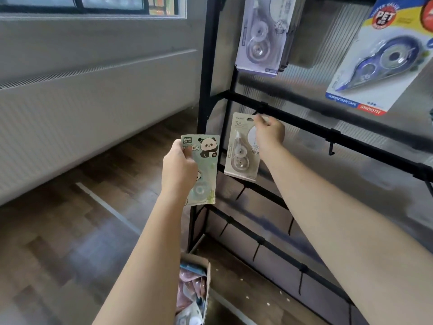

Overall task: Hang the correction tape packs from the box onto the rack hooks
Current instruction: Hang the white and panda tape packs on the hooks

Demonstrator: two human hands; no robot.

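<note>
At frame center, our right hand (269,133) pinches the top of a beige correction tape pack (239,156) at a black rack hook (257,111), while our left hand (179,171) grips a green panda pack (206,160). A cardboard box (207,285) of packs sits at bottom center.

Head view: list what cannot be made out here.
- Whether the beige pack is already on the hook: the right hand covers its hang hole.
- Lower left of the panda pack: hidden under the left hand.
- Contents of the box: cut off by the bottom edge and blurred.
- Small print on the purple pack: blurred.
</note>
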